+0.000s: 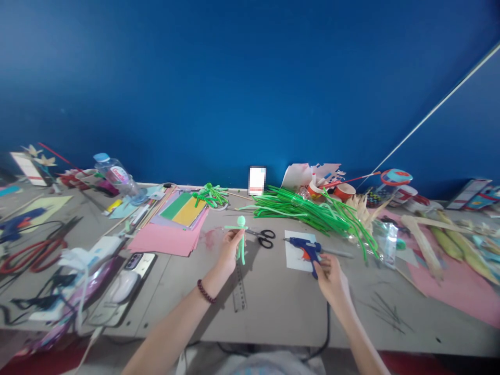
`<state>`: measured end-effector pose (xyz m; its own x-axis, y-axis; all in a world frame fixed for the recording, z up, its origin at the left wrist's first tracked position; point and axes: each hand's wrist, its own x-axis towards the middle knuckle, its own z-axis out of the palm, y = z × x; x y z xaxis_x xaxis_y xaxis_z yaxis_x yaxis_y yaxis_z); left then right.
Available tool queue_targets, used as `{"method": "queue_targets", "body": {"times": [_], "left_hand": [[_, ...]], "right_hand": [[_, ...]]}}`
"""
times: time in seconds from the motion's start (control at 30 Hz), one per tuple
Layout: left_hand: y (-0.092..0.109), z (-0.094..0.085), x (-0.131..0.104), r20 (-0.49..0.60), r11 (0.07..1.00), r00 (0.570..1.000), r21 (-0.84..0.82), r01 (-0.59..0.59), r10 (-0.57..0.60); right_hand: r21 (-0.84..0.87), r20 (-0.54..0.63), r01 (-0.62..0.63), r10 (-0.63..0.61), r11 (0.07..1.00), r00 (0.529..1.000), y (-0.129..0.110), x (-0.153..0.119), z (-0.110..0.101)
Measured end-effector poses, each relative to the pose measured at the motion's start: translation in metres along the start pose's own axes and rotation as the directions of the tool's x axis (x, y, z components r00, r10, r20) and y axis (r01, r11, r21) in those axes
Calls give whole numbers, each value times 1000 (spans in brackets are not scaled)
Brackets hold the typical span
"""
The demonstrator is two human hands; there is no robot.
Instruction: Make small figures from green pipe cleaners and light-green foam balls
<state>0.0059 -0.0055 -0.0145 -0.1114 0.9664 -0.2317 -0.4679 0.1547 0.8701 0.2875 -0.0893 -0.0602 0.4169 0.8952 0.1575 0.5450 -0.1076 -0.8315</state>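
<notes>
Between the fingertips of my left hand [230, 250] is a small light-green pipe-cleaner figure [241, 222], upright, with a round head, arms out to the sides and two legs hanging down. Black-handled scissors [266, 238] lie just behind it, and a clear ruler [239, 291] lies below, partly covered by the figure and hand. My right hand [332, 278] has its fingers closed at the handle of a blue glue gun [307, 246] with an orange trigger. The gun's nozzle points left over a white sheet [295, 260]; whether it rests on the sheet is hard to tell.
Bundled green pipe cleaners [308, 211] lie behind the glue gun. Coloured paper [167, 239], a phone [135, 260], red-handled scissors [39, 255] and a bottle [117, 174] are at left. Corn husks [445, 239] and pink paper [457, 291] lie right. A blue wall [234, 94] stands behind.
</notes>
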Motion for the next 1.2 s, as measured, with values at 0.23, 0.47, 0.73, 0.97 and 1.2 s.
{"method": "queue_targets", "body": {"times": [0.23,0.47,0.73,0.97,1.2], "left_hand": [[2,3,-3,25,993,995,59,-103,101],[1,3,-4,-30,992,993,46,-114,116],[-3,-4,4,-99,995,991,55,-85,90],[2,-6,8,-117,990,985,86,-116,125],[4,-6,5,-61,995,995,56,-81,85]], "right_hand": [[-448,125,179,-136,876,983,-13,6,-6],[-600,357,302,-89,741,930,-83,41,-6],[-228,612,746,-505,625,609,-144,119,90],[-319,710,770,-399,552,580,-169,155,162],[-375,691,749,-374,546,618,-177,150,163]]}}
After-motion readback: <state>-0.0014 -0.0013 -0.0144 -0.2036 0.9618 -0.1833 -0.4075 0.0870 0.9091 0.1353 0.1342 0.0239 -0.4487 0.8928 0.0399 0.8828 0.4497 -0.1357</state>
